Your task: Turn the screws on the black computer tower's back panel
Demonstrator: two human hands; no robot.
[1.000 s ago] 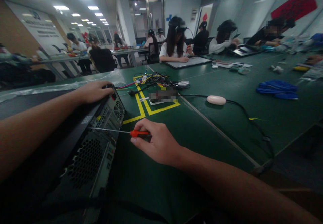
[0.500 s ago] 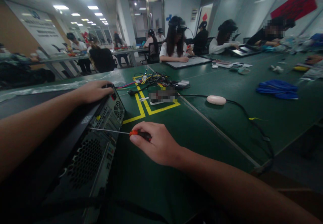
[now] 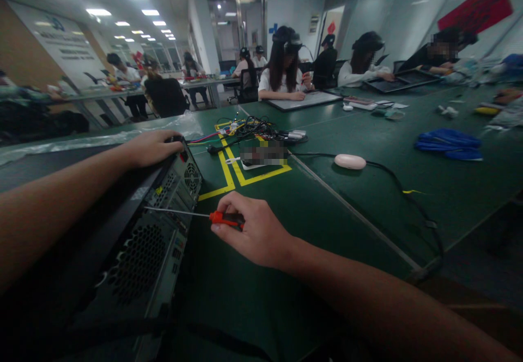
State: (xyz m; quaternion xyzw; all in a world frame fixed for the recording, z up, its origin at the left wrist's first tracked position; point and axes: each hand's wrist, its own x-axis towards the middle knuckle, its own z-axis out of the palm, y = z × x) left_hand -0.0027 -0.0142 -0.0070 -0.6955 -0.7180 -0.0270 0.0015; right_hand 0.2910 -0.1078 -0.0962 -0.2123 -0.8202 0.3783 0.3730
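Observation:
A black desktop computer case (image 3: 92, 204) lies at the left, its grey rear panel with fan grille, honeycomb vent and ports turned toward my right side. My left hand (image 3: 157, 147) grips the far top corner of the case, thumb along the edge; its other fingers are partly hidden. In my right hand (image 3: 255, 231) is a screwdriver (image 3: 216, 218) with a red and black handle, thumb and fingers closed round it. The thin shaft points left, and its tip meets the rear panel near the upper edge. Any screw at the tip is too small to make out.
On the green table (image 3: 327, 226), a bundle of black cables (image 3: 255, 128) lies beyond the case near yellow tape (image 3: 265, 175). A pale pink oval object (image 3: 350, 161) sits by a long black cord. Blue cloth (image 3: 449, 144) lies right. Several people work behind.
My right fingers have shifted round the handle, and more of its red part shows. The screwdriver tip and my left hand stay in place. A co-worker's dark panel at the back has shifted.

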